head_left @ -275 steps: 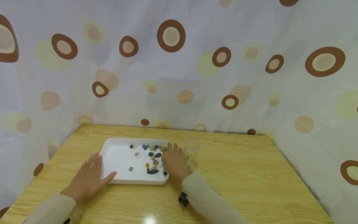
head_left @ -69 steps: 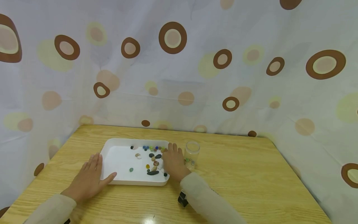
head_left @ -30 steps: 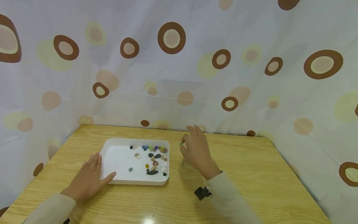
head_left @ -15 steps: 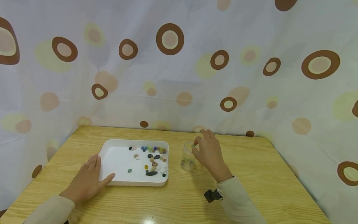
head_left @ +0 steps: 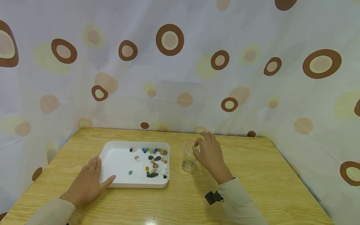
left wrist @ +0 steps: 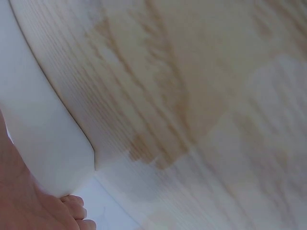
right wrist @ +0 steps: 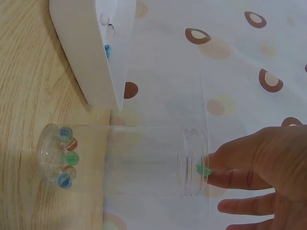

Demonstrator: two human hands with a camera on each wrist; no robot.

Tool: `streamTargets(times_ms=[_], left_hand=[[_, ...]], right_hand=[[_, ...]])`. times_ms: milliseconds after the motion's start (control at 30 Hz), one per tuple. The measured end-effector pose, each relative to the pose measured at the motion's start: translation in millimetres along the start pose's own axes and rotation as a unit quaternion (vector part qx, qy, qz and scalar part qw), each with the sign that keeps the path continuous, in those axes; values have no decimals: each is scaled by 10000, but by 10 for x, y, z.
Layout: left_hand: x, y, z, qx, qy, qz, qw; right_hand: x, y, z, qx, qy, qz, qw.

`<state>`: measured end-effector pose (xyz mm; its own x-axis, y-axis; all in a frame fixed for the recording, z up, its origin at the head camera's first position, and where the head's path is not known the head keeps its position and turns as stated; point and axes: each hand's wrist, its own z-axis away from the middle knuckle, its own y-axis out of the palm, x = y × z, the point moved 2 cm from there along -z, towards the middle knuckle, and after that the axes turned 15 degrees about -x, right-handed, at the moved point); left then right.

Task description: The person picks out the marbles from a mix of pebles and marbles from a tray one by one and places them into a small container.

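My right hand (head_left: 209,156) pinches a green marble (right wrist: 202,168) between thumb and index finger at the mouth of a clear jar (head_left: 188,157). The other fingers extend past the rim. Inside the upright jar, several blue, green and reddish-brown marbles (right wrist: 72,158) lie on the bottom. To the left is a white tray (head_left: 118,162) with pebbles and marbles, mostly in its right half. My left hand (head_left: 87,181) rests with straight fingers along the tray's left wall, its thumb at the front edge; in the left wrist view only part of that hand (left wrist: 29,201) shows.
A wooden table (head_left: 253,181) carries the tray and jar. Behind it and at the sides hangs a pale cloth (head_left: 194,115) with brown and yellow circles. A small black camera (head_left: 213,197) is strapped to the right wrist.
The right hand has left the tray's right side, come away with the green marble and moved right to the jar's mouth. During the last half second it barely moves. The left hand stays put.
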<state>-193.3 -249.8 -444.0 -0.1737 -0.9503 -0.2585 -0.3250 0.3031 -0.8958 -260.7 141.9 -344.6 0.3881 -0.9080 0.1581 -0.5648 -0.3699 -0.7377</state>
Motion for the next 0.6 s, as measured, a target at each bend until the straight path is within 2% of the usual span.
streamTargets(times_ms=[300, 600], left_hand=[[-7, 1, 0, -10, -3, -46, 10000], [-15, -5, 9, -28, 33, -91, 9999]], right_hand=[[-14, 6, 5, -122, -64, -33, 9999], [-12, 13, 14, -19, -18, -7, 10000]])
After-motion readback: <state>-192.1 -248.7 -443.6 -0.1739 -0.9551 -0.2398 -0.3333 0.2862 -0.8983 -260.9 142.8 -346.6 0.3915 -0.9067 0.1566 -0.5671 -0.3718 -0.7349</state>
